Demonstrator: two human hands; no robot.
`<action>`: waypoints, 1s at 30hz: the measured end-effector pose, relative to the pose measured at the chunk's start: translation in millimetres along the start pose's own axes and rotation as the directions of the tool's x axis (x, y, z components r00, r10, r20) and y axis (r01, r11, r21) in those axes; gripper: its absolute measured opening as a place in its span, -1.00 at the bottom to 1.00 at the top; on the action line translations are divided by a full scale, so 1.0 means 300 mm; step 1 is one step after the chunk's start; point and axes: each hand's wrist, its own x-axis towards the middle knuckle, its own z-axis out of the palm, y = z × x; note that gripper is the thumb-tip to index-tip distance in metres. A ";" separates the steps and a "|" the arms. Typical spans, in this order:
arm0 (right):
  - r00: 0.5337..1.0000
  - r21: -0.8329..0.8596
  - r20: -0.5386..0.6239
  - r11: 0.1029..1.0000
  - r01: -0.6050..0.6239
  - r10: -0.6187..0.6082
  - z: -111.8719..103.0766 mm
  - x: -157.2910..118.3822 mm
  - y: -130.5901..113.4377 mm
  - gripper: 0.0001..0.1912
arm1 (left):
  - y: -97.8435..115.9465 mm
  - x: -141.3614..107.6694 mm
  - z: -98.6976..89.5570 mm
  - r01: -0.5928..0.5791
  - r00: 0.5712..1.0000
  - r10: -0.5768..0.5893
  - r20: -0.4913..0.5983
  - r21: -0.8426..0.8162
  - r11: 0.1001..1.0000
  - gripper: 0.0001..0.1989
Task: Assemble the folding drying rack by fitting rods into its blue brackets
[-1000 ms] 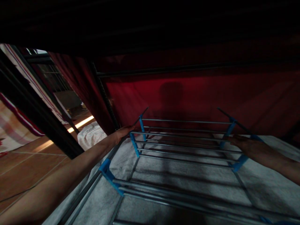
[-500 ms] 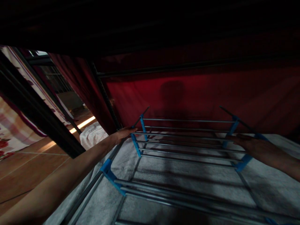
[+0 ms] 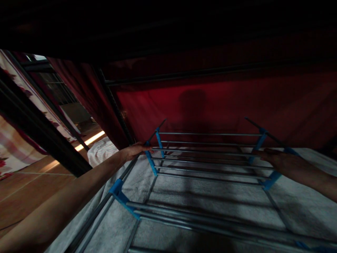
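A rack of grey metal tubes (image 3: 210, 161) with blue plastic joints (image 3: 151, 163) lies on a pale grey cloth (image 3: 184, 195). My left hand (image 3: 136, 150) is closed round the left end of the rack, at a blue joint on the side pole. At the right end my right hand (image 3: 276, 160) grips the rack near another blue joint, its fingertips by a crossbar's end. Closer to me, a further set of tubes (image 3: 184, 214) joins a blue bracket (image 3: 122, 198) at the left.
Behind the rack hangs a red cloth (image 3: 223, 102) below a dark horizontal bar (image 3: 184, 75). A thick dark post (image 3: 47, 130) slants at the left, beside floral fabric (image 3: 13, 144). Tiled floor (image 3: 39, 186) and a striped white cloth (image 3: 101, 151) show there too.
The view has shifted slightly, so the rack and surroundings appear a little further left. Both hands keep their hold on the rack.
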 end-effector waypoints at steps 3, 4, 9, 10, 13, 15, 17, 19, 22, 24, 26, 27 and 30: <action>1.000 -0.019 0.005 1.000 0.009 -0.009 -0.006 -0.002 -0.006 -0.34 | -0.007 -0.001 0.005 0.013 1.000 -0.012 -0.013 0.022 1.000 -0.60; 1.000 -0.020 0.005 1.000 0.012 -0.011 -0.007 -0.002 -0.007 -0.33 | -0.008 -0.002 0.006 0.012 1.000 -0.012 -0.013 0.017 1.000 -0.56; 1.000 0.016 -0.011 1.000 0.003 -0.003 -0.014 -0.001 -0.007 -0.39 | -0.014 -0.001 0.006 0.002 1.000 0.000 0.019 -0.092 0.996 -0.39; 1.000 0.029 -0.010 1.000 0.008 -0.007 -0.016 -0.001 -0.007 -0.40 | -0.017 0.001 0.006 0.008 1.000 -0.006 0.014 -0.123 0.992 -0.38; 1.000 0.048 -0.003 0.999 0.020 -0.020 -0.018 -0.001 -0.005 -0.41 | -0.027 0.008 0.006 0.030 0.999 -0.034 -0.019 -0.182 0.983 -0.39; 1.000 0.053 0.004 0.998 0.016 -0.016 -0.013 0.002 0.001 -0.42 | -0.032 0.012 0.006 0.032 0.999 -0.038 -0.026 -0.194 0.980 -0.45; 1.000 0.056 0.015 0.998 -0.002 0.001 -0.003 0.007 0.012 -0.42 | -0.034 0.016 0.007 0.019 0.999 -0.026 -0.031 -0.193 0.981 -0.52; 1.000 0.052 0.015 0.999 -0.013 0.012 0.009 0.011 0.025 -0.43 | -0.033 0.017 0.011 0.002 0.999 -0.010 -0.042 -0.189 0.982 -0.59; 1.000 0.045 0.003 0.999 -0.001 0.001 0.021 0.015 0.038 -0.42 | -0.025 0.012 0.017 -0.004 0.999 -0.003 -0.041 -0.185 0.983 -0.64; 1.000 0.045 0.007 0.999 0.004 -0.004 0.023 0.015 0.040 -0.41 | -0.016 0.006 0.022 0.001 0.999 -0.008 -0.038 -0.179 0.984 -0.64; 1.000 0.050 0.017 0.999 -0.011 0.010 0.020 0.015 0.036 -0.41 | -0.008 0.000 0.025 0.007 0.999 -0.014 -0.039 -0.169 0.986 -0.61; 1.000 0.053 0.021 0.998 -0.019 0.018 0.018 0.014 0.033 -0.40 | -0.005 -0.002 0.027 0.010 0.999 -0.017 -0.040 -0.164 0.986 -0.60; 1.000 0.063 0.018 0.998 -0.005 0.004 0.006 0.011 0.020 -0.41 | 0.002 -0.005 0.030 0.019 0.999 -0.026 -0.043 -0.154 0.988 -0.54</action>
